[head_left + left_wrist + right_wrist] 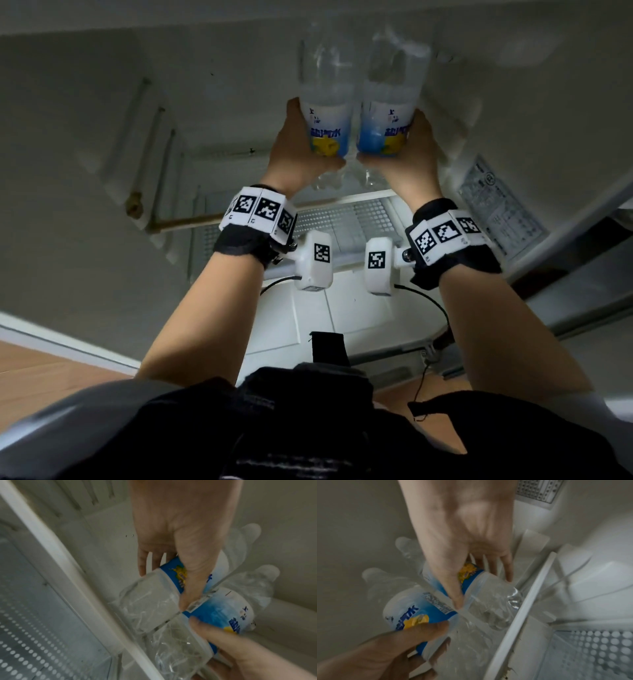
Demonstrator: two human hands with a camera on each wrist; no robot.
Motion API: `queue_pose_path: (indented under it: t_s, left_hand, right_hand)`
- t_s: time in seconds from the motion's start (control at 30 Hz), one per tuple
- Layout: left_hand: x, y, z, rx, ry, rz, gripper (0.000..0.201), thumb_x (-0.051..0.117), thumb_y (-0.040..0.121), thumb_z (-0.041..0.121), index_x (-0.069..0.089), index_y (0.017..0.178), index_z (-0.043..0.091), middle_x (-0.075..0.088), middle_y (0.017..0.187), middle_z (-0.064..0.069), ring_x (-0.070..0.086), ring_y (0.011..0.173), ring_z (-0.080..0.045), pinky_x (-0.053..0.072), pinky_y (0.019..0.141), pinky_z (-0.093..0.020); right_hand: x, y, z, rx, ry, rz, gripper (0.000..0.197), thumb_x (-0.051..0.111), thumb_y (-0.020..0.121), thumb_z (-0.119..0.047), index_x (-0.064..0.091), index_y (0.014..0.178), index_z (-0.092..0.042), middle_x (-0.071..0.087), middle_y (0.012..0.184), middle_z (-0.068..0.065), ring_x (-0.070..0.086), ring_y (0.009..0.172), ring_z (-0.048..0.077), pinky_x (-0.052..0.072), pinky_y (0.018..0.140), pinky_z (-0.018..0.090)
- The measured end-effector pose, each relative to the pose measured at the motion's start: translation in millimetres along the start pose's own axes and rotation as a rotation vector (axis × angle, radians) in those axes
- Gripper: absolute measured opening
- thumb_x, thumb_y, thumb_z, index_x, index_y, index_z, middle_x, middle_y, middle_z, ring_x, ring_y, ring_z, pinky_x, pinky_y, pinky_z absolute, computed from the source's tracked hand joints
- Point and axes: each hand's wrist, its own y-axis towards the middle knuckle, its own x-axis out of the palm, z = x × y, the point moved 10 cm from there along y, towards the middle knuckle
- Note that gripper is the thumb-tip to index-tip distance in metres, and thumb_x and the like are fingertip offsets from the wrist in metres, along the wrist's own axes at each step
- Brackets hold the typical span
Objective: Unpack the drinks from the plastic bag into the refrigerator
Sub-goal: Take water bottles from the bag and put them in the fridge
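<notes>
While each grip grasps one bottle, left hand (298,154) and right hand (409,150) hold both side by side at 12 o'clock inside the refrigerator (102,102), neither released; plastic bag unseen.

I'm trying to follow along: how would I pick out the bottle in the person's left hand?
Look into the open refrigerator, above its white shelf edge. Two clear bottles with blue and yellow labels lie side by side, caps pointing inward. The left bottle is the one gripped by the left hand, away from the stickered wall.
</notes>
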Motion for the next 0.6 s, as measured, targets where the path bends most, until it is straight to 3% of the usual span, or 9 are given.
queue_pose_path:
  t_s: [0.03,0.1,0.23,0.47,0.6]
  left_hand:
    - [0,0,-3,-0.014,0.041,-0.007,0.081,0.088,0.061,0.012,0.039,0.125,0.01,0.062,0.116,-0.002,0.062,0.099,-0.012,0.054,0.079,-0.019]
    - [-2,-1,-6,-0.027,0.12,0.013,0.075,0.09,0.06,0.022,0.047,0.12,0.011,0.065,0.119,-0.002,0.062,0.1,-0.013,0.053,0.086,-0.029]
    - [-1,0,-4,-0.023,0.159,0.085,0.072,0.09,0.059,0.029,0.051,0.117,0.012,0.067,0.117,-0.002,0.065,0.104,-0.019,0.054,0.086,-0.033]
    - [4,13,4,0.011,0.187,0.143,0.076,0.089,0.061,0.034,0.049,0.12,0.006,0.064,0.121,-0.007,0.063,0.11,-0.022,0.046,0.081,-0.024]
    - [6,22,4,0.007,0.194,0.141,0.08,0.09,0.059,0.036,0.048,0.119,0.004,0.063,0.121,-0.009,0.062,0.111,-0.024,0.05,0.086,-0.03]
  right_hand:
    - [0,0,4,0.019,-0.076,0.006,0.067,0.086,0.058,-0.018,0.054,0.116,-0.003,0.065,0.109,0.005,0.064,0.098,0.016,0.053,0.077,0.019]
    - [0,0,13,0.056,-0.148,0.024,0.065,0.087,0.056,-0.023,0.057,0.112,-0.005,0.068,0.109,0.006,0.066,0.097,0.019,0.056,0.081,0.03]
    - [5,7,16,0.085,-0.178,0.002,0.065,0.084,0.052,-0.027,0.059,0.109,-0.008,0.07,0.107,0.007,0.068,0.096,0.02,0.057,0.084,0.039]
    - [10,26,17,0.079,-0.236,0.01,0.07,0.087,0.06,-0.032,0.055,0.117,-0.007,0.065,0.118,0.009,0.064,0.105,0.02,0.052,0.082,0.027]
    - [12,35,16,0.079,-0.282,0.013,0.084,0.088,0.057,-0.039,0.049,0.124,-0.006,0.057,0.126,0.011,0.06,0.114,0.023,0.048,0.085,0.026]
